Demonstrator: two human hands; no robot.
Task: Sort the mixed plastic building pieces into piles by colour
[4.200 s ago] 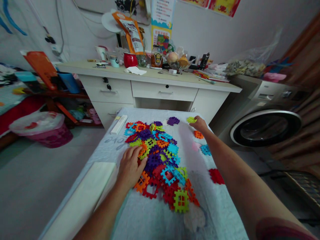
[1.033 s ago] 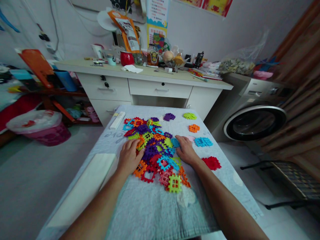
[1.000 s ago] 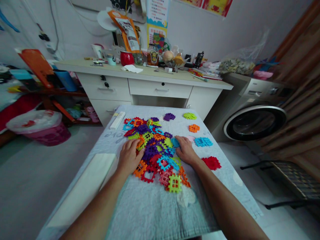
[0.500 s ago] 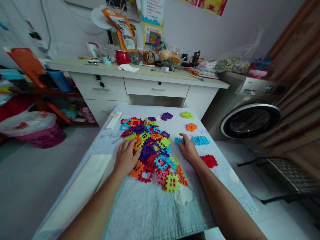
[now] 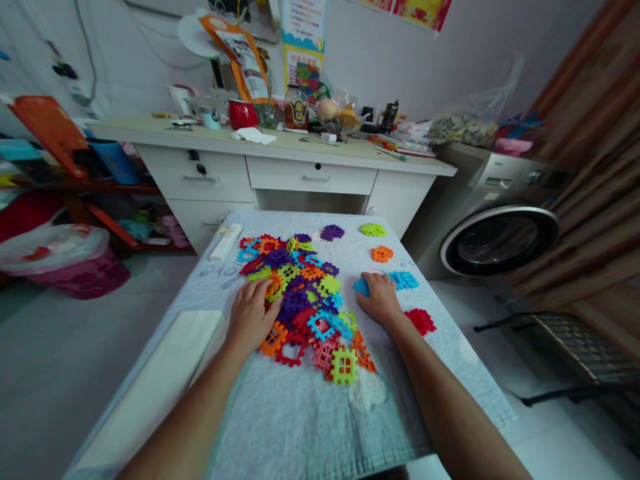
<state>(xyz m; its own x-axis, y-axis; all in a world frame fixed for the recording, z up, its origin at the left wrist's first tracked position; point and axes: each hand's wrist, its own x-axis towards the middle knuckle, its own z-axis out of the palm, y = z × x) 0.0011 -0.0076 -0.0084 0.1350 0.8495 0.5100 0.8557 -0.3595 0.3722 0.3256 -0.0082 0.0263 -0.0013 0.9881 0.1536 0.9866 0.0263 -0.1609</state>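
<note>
head view: the right hand (image 5: 381,300), fingers bent, partly hides a blue toothed plastic tile (image 5: 361,287) (whether they pinch it, i cannot tell), while the left hand (image 5: 250,317), thumb parted from its fingers, covers the near-left edge of a jumbled tile pile (image 5: 299,301) on wrinkled cloth (image 5: 295,413). cut off at left, a pink bin (image 5: 95,277) with a plastic liner (image 5: 67,241) holds something red, blurred.

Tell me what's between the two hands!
The head view shows a heap of colourful pieces by the left hand, then a bare strip of cloth, then a blue piece at the right hand.
</note>
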